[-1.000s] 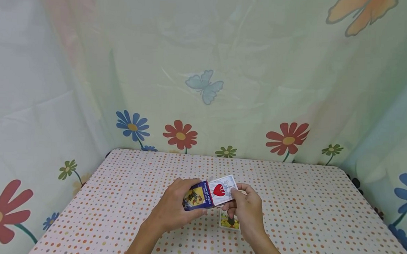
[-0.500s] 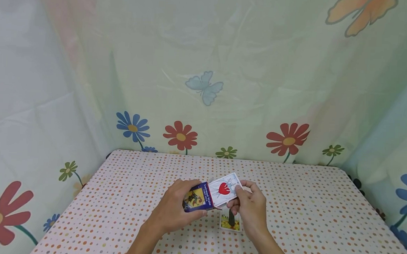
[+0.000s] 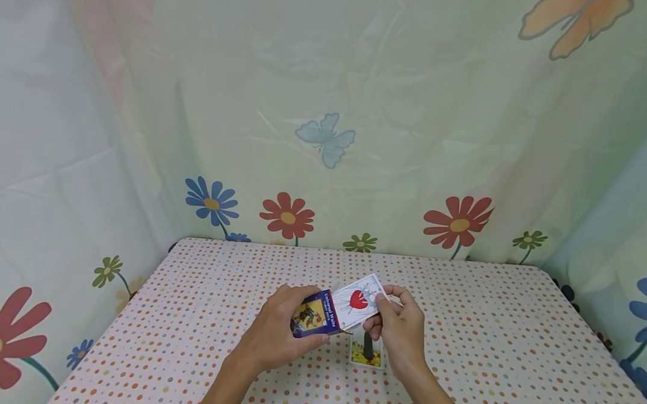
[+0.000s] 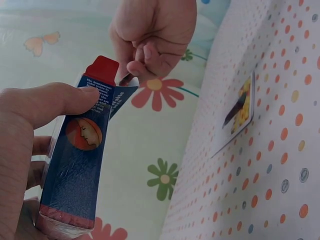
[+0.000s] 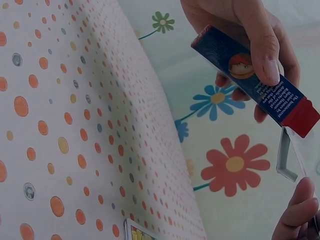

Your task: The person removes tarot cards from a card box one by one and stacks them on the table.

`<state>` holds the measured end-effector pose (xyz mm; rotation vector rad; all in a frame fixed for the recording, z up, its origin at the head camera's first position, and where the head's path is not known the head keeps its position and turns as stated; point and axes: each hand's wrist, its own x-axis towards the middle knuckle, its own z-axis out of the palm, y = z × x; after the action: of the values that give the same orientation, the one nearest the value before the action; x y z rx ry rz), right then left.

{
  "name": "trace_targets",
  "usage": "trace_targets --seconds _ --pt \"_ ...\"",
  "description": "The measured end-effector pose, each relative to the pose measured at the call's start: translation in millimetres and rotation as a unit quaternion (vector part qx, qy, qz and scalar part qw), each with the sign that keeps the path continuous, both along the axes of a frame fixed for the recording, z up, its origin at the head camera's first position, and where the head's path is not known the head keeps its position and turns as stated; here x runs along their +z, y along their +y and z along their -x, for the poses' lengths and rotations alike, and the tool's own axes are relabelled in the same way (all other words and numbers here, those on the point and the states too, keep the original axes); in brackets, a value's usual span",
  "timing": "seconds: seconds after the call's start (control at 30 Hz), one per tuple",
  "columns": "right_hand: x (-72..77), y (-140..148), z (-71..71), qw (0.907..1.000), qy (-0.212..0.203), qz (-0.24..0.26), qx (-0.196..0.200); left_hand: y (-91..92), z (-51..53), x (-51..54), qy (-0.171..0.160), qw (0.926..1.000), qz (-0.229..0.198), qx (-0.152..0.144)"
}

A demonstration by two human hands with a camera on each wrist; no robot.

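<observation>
My left hand (image 3: 272,333) grips a dark blue tarot card box (image 3: 312,315) printed "Universal Waite", its open end toward the right. Out of that end sticks a tarot card (image 3: 351,307) with a red heart on it. The thumb and fingers of my right hand (image 3: 405,339) pinch the card's outer end; its inner end is hidden in the box. In the left wrist view a red side flap (image 4: 104,66) stands out at the box's mouth. Below the hands, a tarot card with a yellow lower part (image 3: 367,353) lies on the table, partly covered in the head view.
The table (image 3: 234,270) wears a white cloth with coloured dots. Behind it and at both sides hang pale curtains (image 3: 393,96) printed with flowers and butterflies. Small dark objects (image 3: 567,291) show past the table's right edge.
My right hand has drawn the heart card farther out of the box, up and to the right, then hardly moved. The left hand and box stay put. More of the card on the table shows.
</observation>
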<state>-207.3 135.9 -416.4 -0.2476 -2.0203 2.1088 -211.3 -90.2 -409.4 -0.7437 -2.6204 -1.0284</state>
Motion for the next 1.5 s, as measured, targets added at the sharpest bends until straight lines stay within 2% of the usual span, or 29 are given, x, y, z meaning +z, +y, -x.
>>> trace_targets --seconds 0.77,1.07,1.33,1.5 --pt "0.2 1.0 4.3 0.9954 0.025 -0.091 -0.013 3.4 -1.0 0.1 -0.006 0.9999 0.009 -0.010" --pt "-0.7 -2.6 5.5 0.9909 0.039 -0.127 -0.017 3.5 -1.0 0.2 0.005 0.9997 0.010 -0.020" --pt "0.7 -7.0 8.1 0.9895 0.039 -0.138 -0.015 3.8 -0.6 -0.3 0.007 0.9998 0.010 -0.018" --pt "2.5 -9.2 9.0 0.9915 0.027 -0.127 0.000 4.8 -1.2 0.3 0.006 0.9999 0.010 -0.011"
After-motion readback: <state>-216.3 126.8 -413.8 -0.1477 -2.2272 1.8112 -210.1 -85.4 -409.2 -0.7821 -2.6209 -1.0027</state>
